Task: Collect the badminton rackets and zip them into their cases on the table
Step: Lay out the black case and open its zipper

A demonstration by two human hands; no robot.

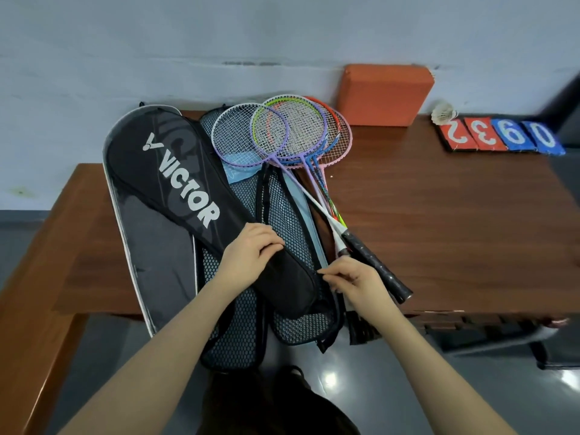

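Observation:
A black racket case [175, 180] with white lettering lies slanted across the wooden table [439, 215], on top of a grey case [157, 255] and mesh cases [238, 328]. My left hand [251, 255] grips the narrow handle end of the black case. My right hand [354, 281] pinches something small at that end's right edge, likely the zipper pull. Several rackets [282, 130] with purple, green, pink and orange frames lie fanned beside the cases, their handles [376, 265] pointing toward me.
An orange foam block [383, 92] leans against the wall at the back. A shuttlecock [442, 113] and red and blue number cards [499, 135] sit at the back right. The mesh cases overhang the table's front edge.

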